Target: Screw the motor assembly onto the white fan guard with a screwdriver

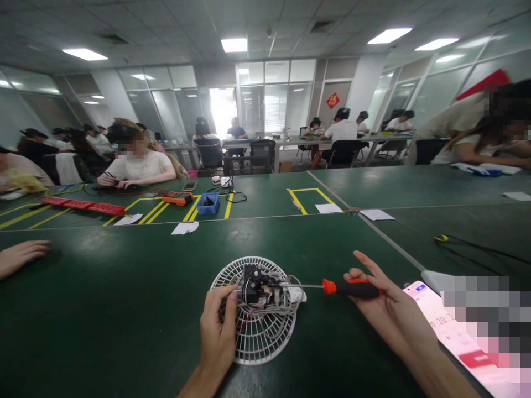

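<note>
A round white fan grille (257, 337) lies flat on the green table (124, 309) in front of me. On its centre sits a small black motor (257, 287) with loose red and white wires. My left hand (218, 331) pinches the motor's left side and rests on the grille. My right hand (384, 304) is closed round the red and black handle of a screwdriver (350, 287). The screwdriver's thin shaft runs level to the left and its tip meets the motor's right side.
A phone (452, 331) lies at the right by my forearm. Another person's hand (20, 255) rests on the table at far left. Farther back are a blue bin (207, 203), an orange meter (177, 198), red strips (83, 205), paper slips and seated people.
</note>
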Tool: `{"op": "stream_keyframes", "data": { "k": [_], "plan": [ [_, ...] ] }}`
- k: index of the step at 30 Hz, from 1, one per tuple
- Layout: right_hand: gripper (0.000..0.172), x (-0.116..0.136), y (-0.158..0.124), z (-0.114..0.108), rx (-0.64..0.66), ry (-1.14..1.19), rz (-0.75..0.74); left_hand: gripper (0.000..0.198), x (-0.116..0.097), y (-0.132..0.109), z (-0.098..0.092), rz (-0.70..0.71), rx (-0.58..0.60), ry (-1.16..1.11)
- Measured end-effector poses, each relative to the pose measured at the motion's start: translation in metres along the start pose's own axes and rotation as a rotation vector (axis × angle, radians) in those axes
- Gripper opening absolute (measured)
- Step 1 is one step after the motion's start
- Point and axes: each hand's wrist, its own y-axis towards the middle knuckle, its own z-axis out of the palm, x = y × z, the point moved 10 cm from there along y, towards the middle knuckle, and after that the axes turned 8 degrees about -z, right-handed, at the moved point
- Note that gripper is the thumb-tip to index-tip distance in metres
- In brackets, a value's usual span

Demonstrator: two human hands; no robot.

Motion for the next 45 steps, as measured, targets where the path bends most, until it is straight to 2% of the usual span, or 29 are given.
{"op": "stream_keyframes", "data": {
  "k": [11,13,16,18,21,25,28,33,40,45],
  "plan": [
    [0.079,0.004,-0.004,-0.001,0.007,0.025,0.002,0.023,-0.003,0.002,0.001,-0.011,0.000,0.017],
    [0.073,0.005,-0.005,0.000,0.019,0.028,-0.008,0.021,-0.003,0.001,0.000,-0.008,0.002,0.016],
    [0.047,0.006,-0.005,-0.001,0.004,0.016,-0.020,0.020,0.000,0.000,-0.001,-0.011,-0.004,0.017],
    [0.037,0.008,-0.004,-0.001,0.006,-0.032,-0.039,0.021,0.002,-0.001,0.000,-0.019,-0.003,0.019],
    [0.035,0.010,-0.002,0.001,0.063,-0.257,-0.066,0.023,0.006,-0.001,0.000,-0.038,-0.002,0.021],
    [0.064,0.003,-0.002,-0.003,0.147,-0.775,-0.001,0.025,0.012,-0.001,-0.001,-0.065,-0.012,0.020],
    [0.064,0.002,0.000,-0.008,0.173,-0.951,0.018,0.025,0.013,0.000,-0.001,-0.064,-0.008,0.016],
    [0.064,0.007,0.003,-0.010,0.162,-0.755,0.002,0.026,0.009,0.001,0.002,-0.054,0.022,0.013],
    [0.047,0.013,0.001,-0.011,0.052,-0.292,-0.035,0.027,0.001,0.007,-0.001,-0.049,0.046,-0.016],
    [0.047,0.002,0.002,-0.007,0.107,-0.210,-0.007,0.028,0.004,0.013,0.001,-0.066,0.090,-0.046]
  ]
}}
